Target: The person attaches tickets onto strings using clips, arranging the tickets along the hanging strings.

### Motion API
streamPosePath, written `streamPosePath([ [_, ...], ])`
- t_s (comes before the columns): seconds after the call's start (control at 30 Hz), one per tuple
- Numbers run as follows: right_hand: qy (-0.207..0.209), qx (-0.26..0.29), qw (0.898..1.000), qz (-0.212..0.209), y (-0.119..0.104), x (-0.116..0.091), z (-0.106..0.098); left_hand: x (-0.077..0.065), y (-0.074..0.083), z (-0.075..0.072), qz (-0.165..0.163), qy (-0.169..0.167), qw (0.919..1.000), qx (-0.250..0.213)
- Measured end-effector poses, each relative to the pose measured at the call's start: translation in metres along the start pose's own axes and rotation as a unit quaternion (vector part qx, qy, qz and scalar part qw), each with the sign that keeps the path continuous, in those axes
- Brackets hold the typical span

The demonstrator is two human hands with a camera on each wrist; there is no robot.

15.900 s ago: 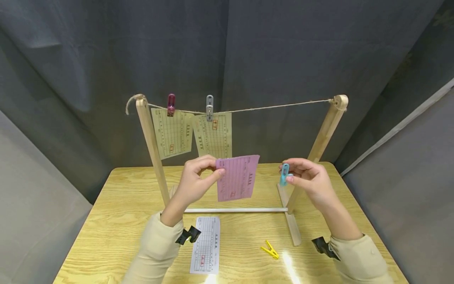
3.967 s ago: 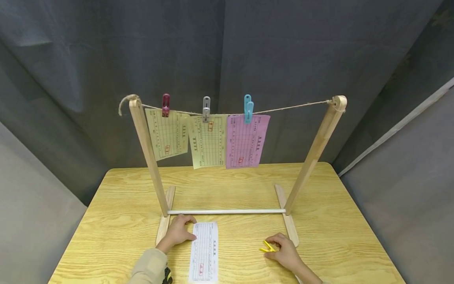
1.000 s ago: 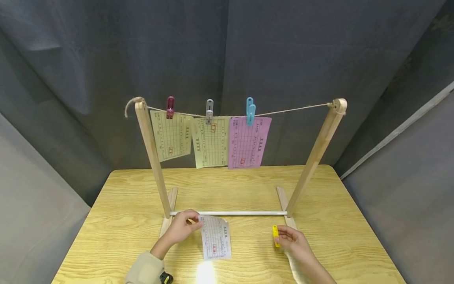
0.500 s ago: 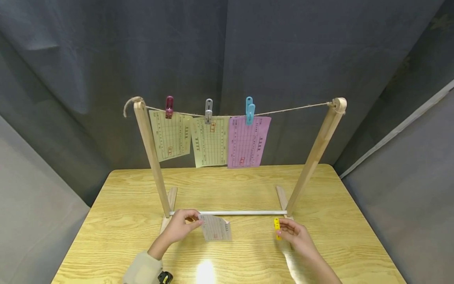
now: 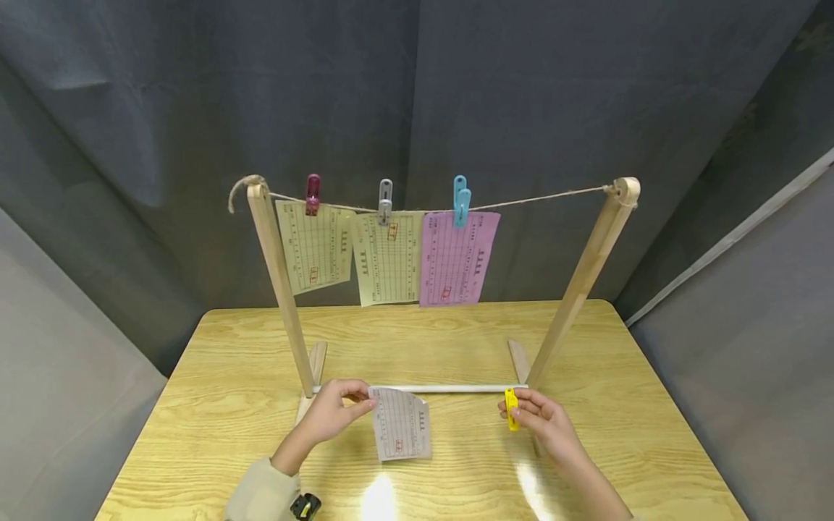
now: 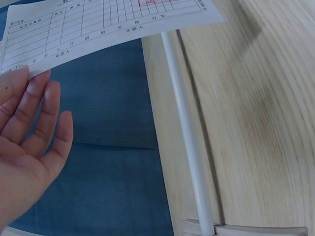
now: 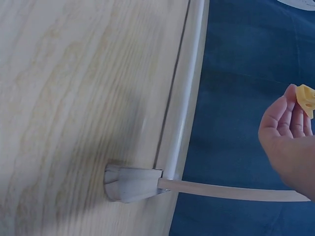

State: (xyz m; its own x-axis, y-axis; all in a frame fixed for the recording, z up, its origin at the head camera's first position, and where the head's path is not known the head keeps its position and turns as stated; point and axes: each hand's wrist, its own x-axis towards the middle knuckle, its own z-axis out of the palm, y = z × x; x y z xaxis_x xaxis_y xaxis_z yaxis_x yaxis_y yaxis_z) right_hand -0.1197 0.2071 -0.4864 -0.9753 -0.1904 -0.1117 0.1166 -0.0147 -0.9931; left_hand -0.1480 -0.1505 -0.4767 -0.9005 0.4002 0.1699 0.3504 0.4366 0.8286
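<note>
My left hand (image 5: 334, 411) pinches a white printed form (image 5: 401, 425) by its upper left corner, and the sheet hangs tilted above the table. In the left wrist view the form (image 6: 98, 24) is held between thumb and fingertips at its edge. My right hand (image 5: 546, 425) pinches a yellow clothespin (image 5: 512, 409) upright between thumb and fingers, near the foot of the right post. The right wrist view shows that clothespin (image 7: 306, 98) at the fingertips. A twine line (image 5: 541, 197) carries two yellow forms and a pink form (image 5: 458, 260), each under its own clothespin.
Wooden posts stand at left (image 5: 280, 289) and right (image 5: 582, 282), joined low down by a white rod (image 5: 449, 389). A maroon clothespin (image 5: 313, 194), a grey one (image 5: 385, 202) and a light blue one (image 5: 461, 202) grip the line. Behind the wooden table (image 5: 228, 405) hangs a dark curtain (image 5: 508, 108).
The pink form and blue clothespin, earlier in the hands, now hang on the line. The white form and yellow clothespin have been lifted from the table; both hands have since moved slightly farther from me.
</note>
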Motion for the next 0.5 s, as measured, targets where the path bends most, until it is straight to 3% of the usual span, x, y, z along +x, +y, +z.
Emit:
streamPosePath([
  [0.27,0.004,0.021,1.000,-0.008,-0.004,0.003,0.004,0.001,0.009,0.001,0.003,0.001,1.0000,-0.002],
  [0.5,-0.019,0.042,0.999,-0.028,-0.007,0.003,0.004,0.004,0.016,0.001,0.011,-0.001,0.9999,-0.011],
])
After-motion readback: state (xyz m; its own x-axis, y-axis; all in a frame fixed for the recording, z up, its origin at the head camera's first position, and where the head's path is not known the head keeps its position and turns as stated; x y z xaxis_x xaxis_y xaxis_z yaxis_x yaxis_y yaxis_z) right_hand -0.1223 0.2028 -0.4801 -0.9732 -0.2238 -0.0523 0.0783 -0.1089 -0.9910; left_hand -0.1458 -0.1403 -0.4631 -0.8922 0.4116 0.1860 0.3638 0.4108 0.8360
